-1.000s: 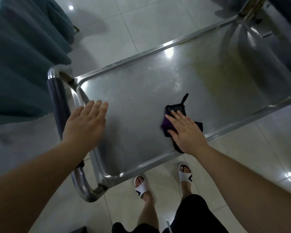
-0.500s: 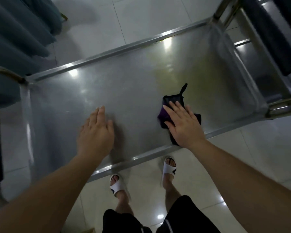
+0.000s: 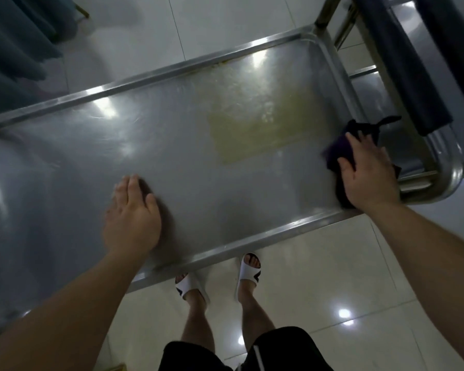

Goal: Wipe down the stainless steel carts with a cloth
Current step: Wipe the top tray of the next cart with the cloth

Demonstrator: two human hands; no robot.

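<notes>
A: Head view: the right hand (image 3: 370, 172) is being pressed flat, fingers straight, on the dark cloth (image 3: 335, 153) at the right end of the cart top (image 3: 172, 156), near the front rim. The left hand (image 3: 130, 220) is being laid flat on the steel, fingers together, nothing held.

B: Handling?

A: The cloth is being judged soft, light, bunching easily; best pinned under the palm. The steel is being judged stiff, slick. A yellowish patch (image 3: 260, 127) is being left unwiped mid-top.

B: Writing?

A: None is being made out.
</notes>
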